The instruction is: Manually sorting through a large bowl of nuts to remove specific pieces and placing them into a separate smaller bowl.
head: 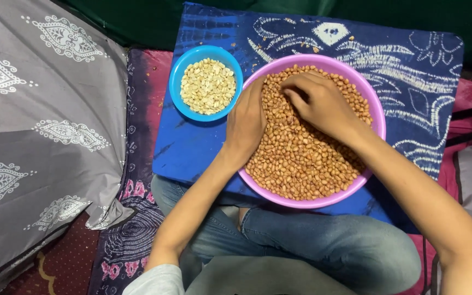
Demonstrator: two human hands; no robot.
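Reaching into the round purple plastic bowl (375,117) heaped with reddish-brown, skin-on peanuts (301,158), we curl our right hand (320,104) loosely over the far part of the pile, fingertips buried. Our left hand (245,123) rests flat on the bowl's left rim, open. Just left sits a small blue plastic bowl (180,82) of pale peeled peanuts (207,86).
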